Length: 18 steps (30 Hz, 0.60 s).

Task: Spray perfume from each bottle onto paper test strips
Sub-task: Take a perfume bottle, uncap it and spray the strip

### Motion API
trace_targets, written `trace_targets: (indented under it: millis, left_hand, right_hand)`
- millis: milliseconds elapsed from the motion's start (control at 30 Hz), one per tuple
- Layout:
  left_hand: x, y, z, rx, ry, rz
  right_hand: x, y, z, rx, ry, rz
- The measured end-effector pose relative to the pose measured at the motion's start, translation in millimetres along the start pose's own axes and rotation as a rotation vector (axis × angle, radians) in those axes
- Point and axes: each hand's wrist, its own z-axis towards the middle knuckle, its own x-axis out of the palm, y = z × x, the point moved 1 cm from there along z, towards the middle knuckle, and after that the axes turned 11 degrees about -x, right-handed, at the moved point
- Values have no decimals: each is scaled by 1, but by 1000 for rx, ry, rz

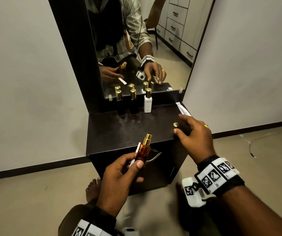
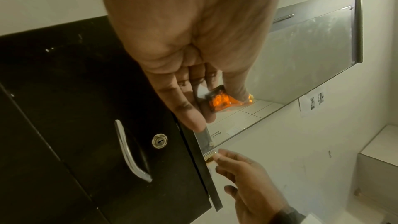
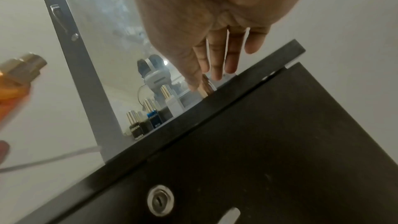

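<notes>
My left hand [image 1: 133, 166] grips an amber perfume bottle [image 1: 143, 149] with a bare gold sprayer, upright in front of the cabinet. A white paper strip [image 1: 137, 148] is held behind the bottle in the same hand. The left wrist view shows the amber bottle [image 2: 219, 100] and the strip [image 2: 201, 91] pinched between thumb and fingers. A gold cap [image 1: 176, 124] stands near the right front edge of the dark cabinet top [image 1: 119, 126]. My right hand [image 1: 181, 125] hovers over it, fingers spread and straight, index and thumb on either side of the cap [image 2: 208, 157].
Two black bottles [image 1: 119, 103] [image 1: 133, 101] and a white bottle [image 1: 148, 102], all gold-capped, stand along the mirror [image 1: 136, 40]. Spare paper strips [image 1: 183, 109] lie at the back right corner. Below the top is a cabinet door with a handle [image 2: 129, 151] and lock [image 2: 159, 140].
</notes>
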Motion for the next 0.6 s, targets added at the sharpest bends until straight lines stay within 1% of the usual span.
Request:
trace_targets:
  millis: [67,100,200,233,300,367,433,533,600]
  left_hand:
    - [1,-1,0,-8,12,-9]
    - [3,-2,-1,-9,20,-13]
    - [8,-4,-6,3,32,-29]
    - [11,-5,-8,9,37,-29]
    - [18,-8,-13,32,56,-14]
    - [23,-9,-17,63,66,22]
    - [25,-8,-20,89,59,56]
    - [21,0,-19,80,-8,29]
    - [18,7,-17,62,-42,12]
  right_hand:
    - [-12,12,-11,-48,-68,134]
    - [-16,21,-18,-53,-60,261]
    - [-17,49,-48,21,110,779]
    - [-15,56,-59,46,166,889]
    - [-8,64,-76,68,249,980]
    - [-5,67,-86,101,270,997]
    - [-8,70,-91,151,204,1028]
    - [-10,63,-95,204,-13,1013]
    - [-2,50,-98,302,-104,977]
